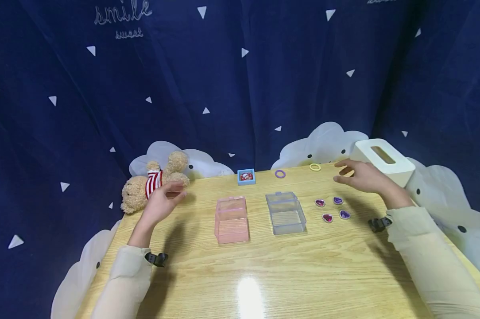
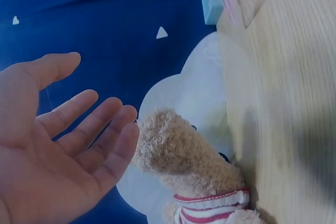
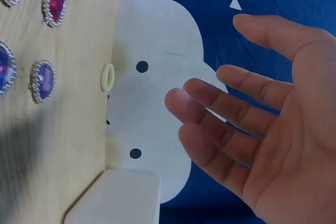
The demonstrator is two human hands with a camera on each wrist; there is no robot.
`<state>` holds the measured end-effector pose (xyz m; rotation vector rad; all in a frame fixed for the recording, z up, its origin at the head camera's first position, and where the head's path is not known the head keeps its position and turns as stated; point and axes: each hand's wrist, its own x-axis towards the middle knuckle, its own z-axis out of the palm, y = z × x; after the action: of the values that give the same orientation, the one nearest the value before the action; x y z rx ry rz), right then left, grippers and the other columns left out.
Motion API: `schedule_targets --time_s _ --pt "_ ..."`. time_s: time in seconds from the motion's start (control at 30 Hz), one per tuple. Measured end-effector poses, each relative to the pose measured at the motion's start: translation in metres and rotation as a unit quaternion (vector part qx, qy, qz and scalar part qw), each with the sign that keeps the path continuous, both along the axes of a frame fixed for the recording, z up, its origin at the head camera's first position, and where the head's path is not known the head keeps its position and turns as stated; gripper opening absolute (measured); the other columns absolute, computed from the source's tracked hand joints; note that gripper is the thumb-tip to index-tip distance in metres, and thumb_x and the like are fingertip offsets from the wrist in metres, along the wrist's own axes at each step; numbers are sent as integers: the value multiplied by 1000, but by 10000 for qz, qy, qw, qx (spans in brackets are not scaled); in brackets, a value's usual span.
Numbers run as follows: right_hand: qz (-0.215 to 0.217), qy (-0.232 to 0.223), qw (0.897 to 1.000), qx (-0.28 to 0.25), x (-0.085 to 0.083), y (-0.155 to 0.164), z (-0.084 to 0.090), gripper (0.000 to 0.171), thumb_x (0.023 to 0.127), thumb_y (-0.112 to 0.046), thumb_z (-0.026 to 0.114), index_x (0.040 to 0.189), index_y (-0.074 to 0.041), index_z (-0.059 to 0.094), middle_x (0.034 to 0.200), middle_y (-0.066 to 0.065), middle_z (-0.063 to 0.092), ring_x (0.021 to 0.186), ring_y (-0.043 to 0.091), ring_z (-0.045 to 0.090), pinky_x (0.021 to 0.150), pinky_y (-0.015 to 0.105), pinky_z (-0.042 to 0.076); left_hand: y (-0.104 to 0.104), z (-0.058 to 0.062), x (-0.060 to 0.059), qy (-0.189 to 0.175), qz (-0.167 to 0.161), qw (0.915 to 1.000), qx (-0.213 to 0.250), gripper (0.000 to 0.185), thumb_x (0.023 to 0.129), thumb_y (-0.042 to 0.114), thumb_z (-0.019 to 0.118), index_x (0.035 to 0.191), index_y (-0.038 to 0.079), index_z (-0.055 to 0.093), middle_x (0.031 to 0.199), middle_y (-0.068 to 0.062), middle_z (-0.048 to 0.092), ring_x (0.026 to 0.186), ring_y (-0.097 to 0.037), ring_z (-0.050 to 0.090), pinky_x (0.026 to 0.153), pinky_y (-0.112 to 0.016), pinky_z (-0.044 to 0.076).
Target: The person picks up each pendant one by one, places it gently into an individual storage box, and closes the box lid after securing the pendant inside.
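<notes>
Teddy bear (image 1: pixel 154 181): curly tan plush, red-and-white striped top, lying at the far left of the bench (image 1: pixel 208 274), head to the left. My left hand (image 1: pixel 162 204) is beside it, fingers slightly spread and loosely bent, gripping nothing; contact cannot be told. My right hand (image 1: pixel 361 176) is likewise relaxed, fingers a little apart, near a smooth white box (image 1: pixel 401 166) with rounded corners and an oblong slot, and a thin yellow ring (image 1: pixel 315 170). Nearer me: two red gems (image 1: pixel 327 218) and two purple gems (image 1: pixel 345 214), faceted, with beaded silvery rims. Toward the middle I note a see-through pink box (image 1: pixel 234 238) and a see-through greyish box (image 1: pixel 288 229), a purple ring (image 1: pixel 280 177) and a light blue square frame (image 1: pixel 246 182), its red picture too small to read. Lettering: "smile" and "sweet", on the navy curtain (image 1: pixel 224 79), which carries white triangles and pale cloud shapes. Bench surface: light wood grain, glossy, one bright reflection.
</notes>
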<state>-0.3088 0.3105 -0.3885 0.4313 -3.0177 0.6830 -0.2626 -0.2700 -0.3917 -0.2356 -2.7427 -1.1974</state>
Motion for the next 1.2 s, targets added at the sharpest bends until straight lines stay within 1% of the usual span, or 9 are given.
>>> schedule_targets --time_s 0.1,0.2,0.33,0.43,0.5,0.7,0.8,1.0,1.2 --pt "34 -18 10000 -57 0 -1 -2 56 95 -39 66 135 -1 56 119 26 68 110 44 64 85 52 53 3 -1 1 16 -11 9999 161 43 95 16 68 134 1 59 125 -22 68 109 -36 68 88 -33 55" --pt "93 9 9999 -132 -1 -2 -4 52 94 -37 68 131 -2 59 115 24 70 104 39 66 80 44 54 7 -2 3 34 -47 9994 345 41 95 14 68 133 3 60 125 -22 68 109 -35 68 84 -22 53" --pt "136 -123 9993 -338 -1 -2 -8 48 94 -34 69 128 -2 61 112 22 70 90 27 68 69 32 54 15 -5 5 33 -82 9983 571 41 94 14 70 133 6 61 124 -20 68 109 -33 69 82 -16 52" --pt "130 -279 9982 -506 -2 -2 -11 48 94 -34 68 129 -2 60 113 22 69 83 20 67 62 29 54 22 -9 7 64 -70 9977 668 43 93 16 71 134 7 61 124 -19 69 109 -32 69 83 -18 53" --pt "106 -342 9976 -586 -3 -2 -14 47 95 -34 68 129 -3 59 113 22 69 82 19 67 62 29 54 27 -11 8 75 -54 9971 750 45 92 17 72 134 8 61 124 -18 69 109 -33 69 85 -22 55" --pt "102 -419 9967 -683 -3 -3 -22 48 95 -36 67 129 -4 59 112 21 69 84 21 68 63 30 55 42 -15 13 -42 36 9946 1035 44 91 19 74 132 10 62 125 -16 69 111 -32 68 89 -35 57" --pt "130 -450 9965 -691 -4 -3 -27 47 95 -36 67 129 -4 59 112 20 69 85 21 68 63 30 55 50 -17 15 -107 41 9936 1126 44 90 18 75 131 11 62 124 -16 69 111 -31 68 88 -34 57" --pt "150 -425 9961 -765 -4 -3 -36 44 95 -34 67 127 -4 61 110 17 69 84 18 66 64 28 55 67 -25 18 18 -82 9918 1275 42 89 14 75 129 9 64 126 -18 68 109 -31 69 84 -30 59" --pt "159 -339 9962 -785 -2 -7 -41 41 94 -33 68 124 -4 64 107 16 70 88 21 64 65 26 52 86 -33 19 42 -225 9890 1460 40 89 13 76 127 10 65 121 -14 70 107 -30 70 84 -32 60"
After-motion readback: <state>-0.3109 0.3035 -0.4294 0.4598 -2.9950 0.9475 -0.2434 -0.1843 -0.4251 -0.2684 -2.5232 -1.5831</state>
